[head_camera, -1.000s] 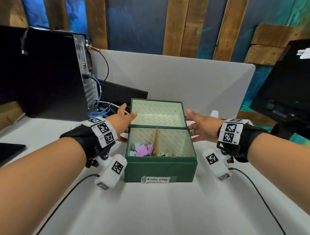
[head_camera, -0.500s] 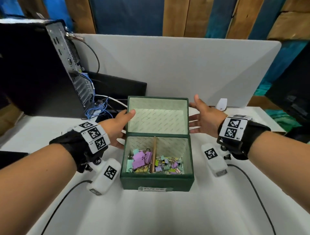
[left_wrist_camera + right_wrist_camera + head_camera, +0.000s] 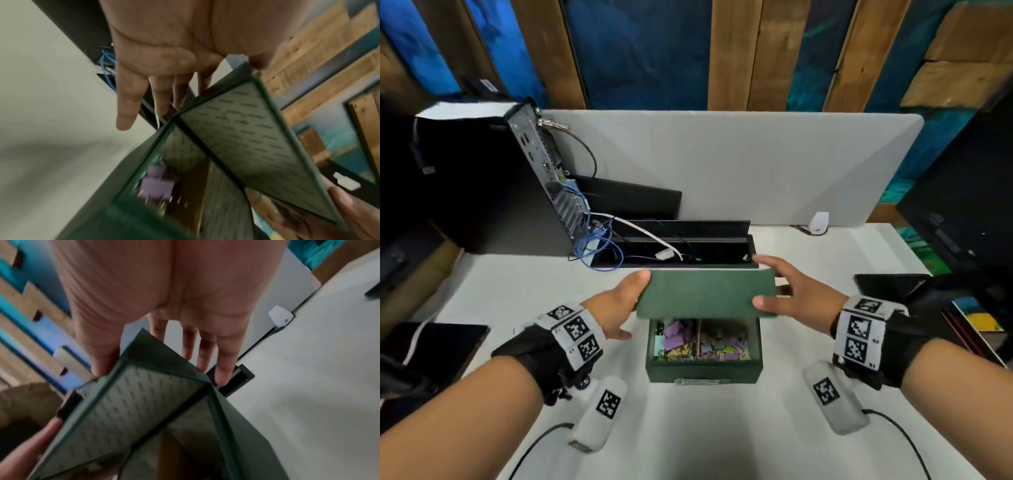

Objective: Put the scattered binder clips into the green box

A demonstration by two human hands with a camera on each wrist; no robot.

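The left hand (image 3: 616,308) pinches the lid's (image 3: 705,294) left edge, fingers behind it, the half-lowered lid hides the rear of the box (image 3: 703,368) on the desk (image 3: 705,431), where blurred clips (image 3: 702,346) lie, and the right hand (image 3: 799,301) pinches its right edge.

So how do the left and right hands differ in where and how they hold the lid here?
The left hand takes the lid's left end; the right hand takes its right end. The left thumb lies along the far top corner, while the right thumb presses the near edge. Both grips are thumb above and fingers behind, tilting the lid over the green box of binder clips.
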